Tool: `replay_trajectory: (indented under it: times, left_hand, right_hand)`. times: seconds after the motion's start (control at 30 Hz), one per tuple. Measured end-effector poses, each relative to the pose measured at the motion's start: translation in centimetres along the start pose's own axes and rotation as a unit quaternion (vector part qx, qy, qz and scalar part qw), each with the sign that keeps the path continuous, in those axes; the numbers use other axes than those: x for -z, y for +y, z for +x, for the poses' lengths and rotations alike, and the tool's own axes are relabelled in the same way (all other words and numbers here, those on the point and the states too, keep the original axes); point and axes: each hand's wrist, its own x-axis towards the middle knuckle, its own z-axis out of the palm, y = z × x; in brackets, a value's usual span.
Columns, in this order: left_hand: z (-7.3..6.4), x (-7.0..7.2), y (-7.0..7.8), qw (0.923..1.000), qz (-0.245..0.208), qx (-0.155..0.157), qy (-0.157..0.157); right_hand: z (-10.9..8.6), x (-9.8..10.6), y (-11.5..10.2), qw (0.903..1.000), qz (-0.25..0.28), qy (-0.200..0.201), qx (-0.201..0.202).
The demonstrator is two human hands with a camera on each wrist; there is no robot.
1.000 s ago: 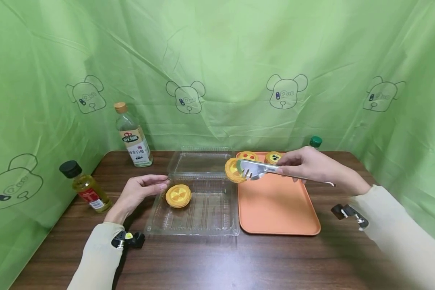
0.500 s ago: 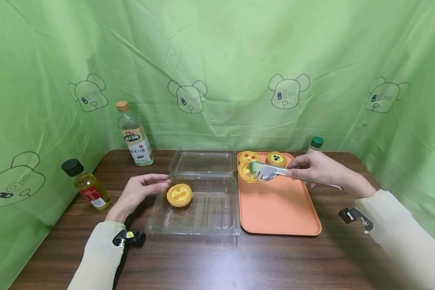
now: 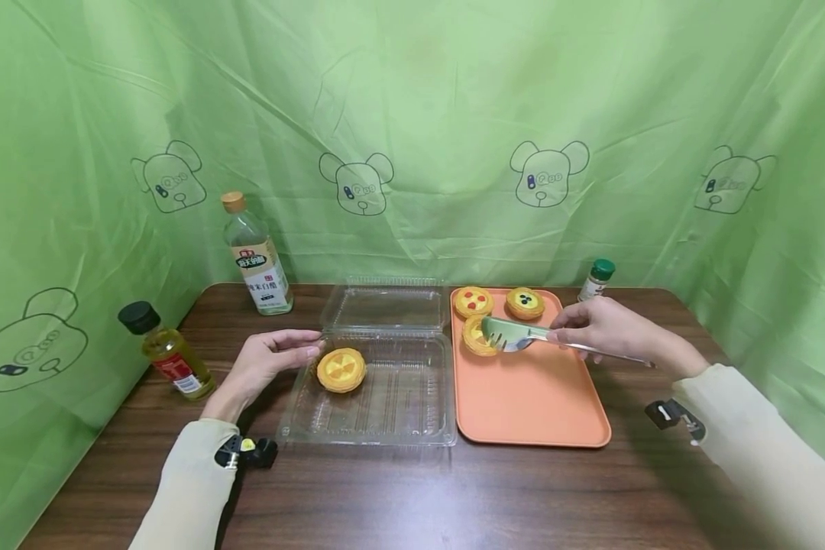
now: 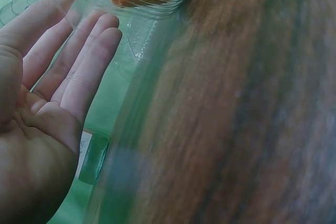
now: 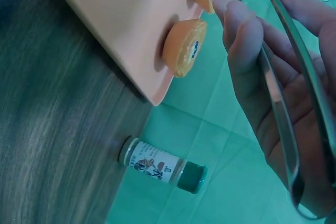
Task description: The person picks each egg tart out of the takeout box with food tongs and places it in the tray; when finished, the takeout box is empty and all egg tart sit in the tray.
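Note:
My right hand (image 3: pixel 605 327) holds metal tongs (image 3: pixel 522 334). Their slotted end overlaps a yellow egg tart (image 3: pixel 473 336) over the tray's left side. Behind it on the orange tray (image 3: pixel 529 409) are a tart with red dots (image 3: pixel 473 303) and a tart with dark dots (image 3: pixel 525 304). My left hand (image 3: pixel 261 370) has its thumb and fingertips at the back left corner of a clear plastic container (image 3: pixel 385 428); in the left wrist view the fingers (image 4: pixel 84 77) look mostly straight. Inside that container sits another egg tart (image 3: pixel 341 371).
The container's lid (image 3: pixel 388 308) lies open at the back. On the left stand an oil bottle (image 3: pixel 175 363) and a tall vinegar bottle (image 3: pixel 261 263). A green-capped shaker jar (image 3: pixel 594 281) stands behind my right hand. Green cloth (image 3: pixel 447 114) surrounds the table.
The tongs and the tart at their tip have shifted right and toward me, from the tray's left edge to inside the tray. My left hand has barely moved.

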Motion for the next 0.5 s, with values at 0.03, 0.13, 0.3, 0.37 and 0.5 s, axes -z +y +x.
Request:
replay_trajectory:
  times: [0.03, 0.13, 0.3, 0.37, 0.5]
  left_hand:
    - [0.00, -0.02, 0.02, 1.0000, 0.001, 0.001, 0.000]
    - [0.01, -0.12, 0.10, 1.0000, -0.003, 0.001, 0.001]
    - [-0.03, -0.29, 0.28, 0.9991, -0.041, -0.003, -0.005]
    - [-0.07, -0.28, 0.31, 0.9987, -0.050, -0.004, -0.006]
    - [-0.12, -0.20, 0.26, 0.9993, -0.036, -0.007, -0.002]
  right_hand:
    - [0.02, -0.01, 0.12, 1.0000, 0.002, 0.000, -0.001]
    - [0.13, -0.07, 0.51, 1.0000, 0.003, 0.003, 0.004]
    - [0.27, 0.01, 0.77, 0.9999, -0.002, 0.007, 0.013]
    - [0.32, 0.04, 0.80, 0.9999, -0.002, 0.007, 0.012]
    - [0.34, 0.03, 0.88, 1.0000, -0.003, 0.003, 0.003]
